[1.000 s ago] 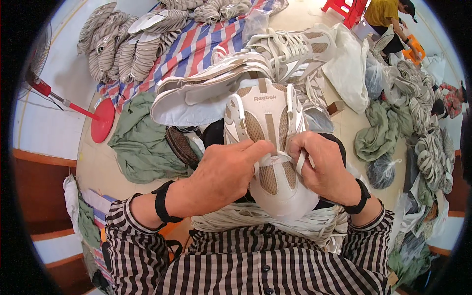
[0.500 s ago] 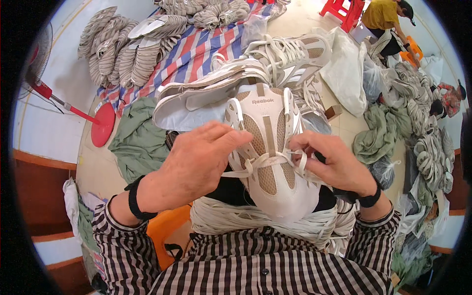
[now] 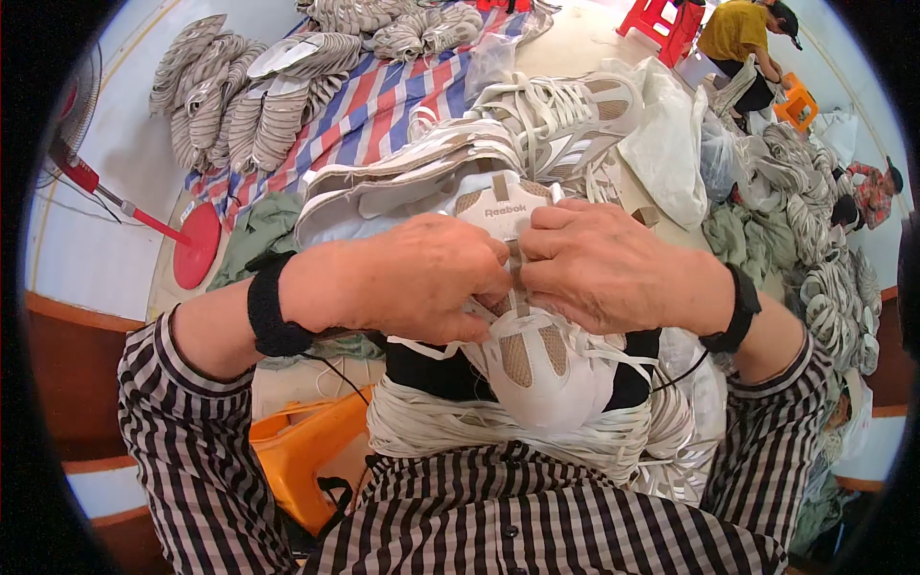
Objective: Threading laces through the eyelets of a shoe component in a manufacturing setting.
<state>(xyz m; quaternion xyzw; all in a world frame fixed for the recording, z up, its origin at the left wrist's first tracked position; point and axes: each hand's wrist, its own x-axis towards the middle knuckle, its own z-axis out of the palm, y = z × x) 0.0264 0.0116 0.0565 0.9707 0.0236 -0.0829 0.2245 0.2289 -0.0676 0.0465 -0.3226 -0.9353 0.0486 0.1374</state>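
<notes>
A white and beige sneaker upper (image 3: 537,393) lies in front of me, its rounded toe toward my body and its tongue (image 3: 494,206) pointing away. A white shoelace (image 3: 613,356) runs through its lower eyelets, with loose ends out to both sides. My left hand (image 3: 412,278) is closed over the left side of the lacing, fingertips near the middle of the tongue. Facing it, my right hand (image 3: 613,268) is curled closed over the right eyelets, knuckles nearly meeting the left fingers. What the fingertips pinch is hidden beneath both hands.
A bundle of white laces (image 3: 508,431) lies across my lap. Beyond the upper are stacked uppers (image 3: 402,177) and a laced one (image 3: 565,115). More bundles (image 3: 216,96) sit on a striped sheet (image 3: 393,96). An orange stool (image 3: 307,460) stands at left; other people (image 3: 736,38) work at far right.
Both hands have moved inward over the middle of the upper and closed; my left hand's fingers were extended before. The laces between them are now covered.
</notes>
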